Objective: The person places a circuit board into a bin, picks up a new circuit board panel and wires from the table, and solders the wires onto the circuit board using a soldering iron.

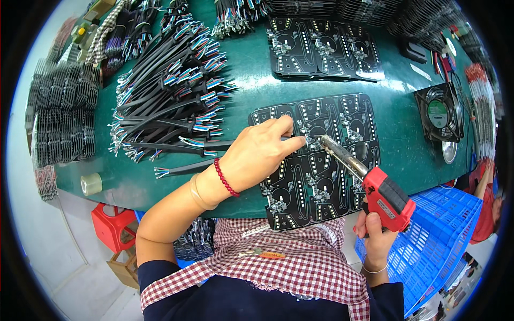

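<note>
My left hand (262, 147) is closed in a pinch over a panel of black circuit boards (289, 176), fingertips close to the panel's upper middle. A black cable (218, 145) with coloured wire ends runs in under this hand; its pinched end is hidden by the fingers. My right hand (373, 235) grips the handle of a red and black soldering gun (386, 199). The gun's metal tip points up and left, ending just right of my left fingertips at the board. Whether the tip touches the board I cannot tell.
A heap of black cables (166, 91) lies left on the green table (246, 64). More board panels (321, 51) lie beyond. A small fan (439, 113) stands right, a tape roll (91, 184) left. A blue crate (433, 235) and red stool (113, 227) flank me. Another person (484, 198) is far right.
</note>
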Motion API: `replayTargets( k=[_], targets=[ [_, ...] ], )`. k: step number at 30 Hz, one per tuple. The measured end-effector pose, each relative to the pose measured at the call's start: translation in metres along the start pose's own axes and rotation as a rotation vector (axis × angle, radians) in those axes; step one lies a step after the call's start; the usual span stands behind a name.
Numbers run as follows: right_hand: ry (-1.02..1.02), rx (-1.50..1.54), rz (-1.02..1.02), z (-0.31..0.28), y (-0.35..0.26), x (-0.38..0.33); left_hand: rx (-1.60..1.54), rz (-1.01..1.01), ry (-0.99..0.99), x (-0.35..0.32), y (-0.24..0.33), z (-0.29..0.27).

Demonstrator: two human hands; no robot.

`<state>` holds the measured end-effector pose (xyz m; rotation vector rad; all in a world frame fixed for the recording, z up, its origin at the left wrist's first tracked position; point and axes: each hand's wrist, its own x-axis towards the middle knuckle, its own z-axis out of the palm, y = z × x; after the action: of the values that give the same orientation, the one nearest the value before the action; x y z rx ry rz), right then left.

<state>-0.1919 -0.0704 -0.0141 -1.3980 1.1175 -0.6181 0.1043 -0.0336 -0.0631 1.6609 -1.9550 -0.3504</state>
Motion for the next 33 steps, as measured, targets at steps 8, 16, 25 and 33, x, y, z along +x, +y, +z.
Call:
replayTargets(
  k=[8,16,25,33],
  targets=[
    [-0.002,-0.028,0.043,0.004,0.000,-0.001,0.021,0.019,0.056,-0.002,-0.002,0.003],
    [0.053,-0.020,0.065,0.012,-0.009,0.000,-0.004,0.006,0.076,-0.002,0.000,0.003],
    [0.015,0.003,0.034,0.003,-0.006,-0.004,0.012,0.014,0.085,-0.002,0.000,0.005],
    [-0.023,-0.009,0.048,0.004,-0.009,0.000,-0.002,0.005,0.098,-0.003,-0.001,0.005]
  ],
)
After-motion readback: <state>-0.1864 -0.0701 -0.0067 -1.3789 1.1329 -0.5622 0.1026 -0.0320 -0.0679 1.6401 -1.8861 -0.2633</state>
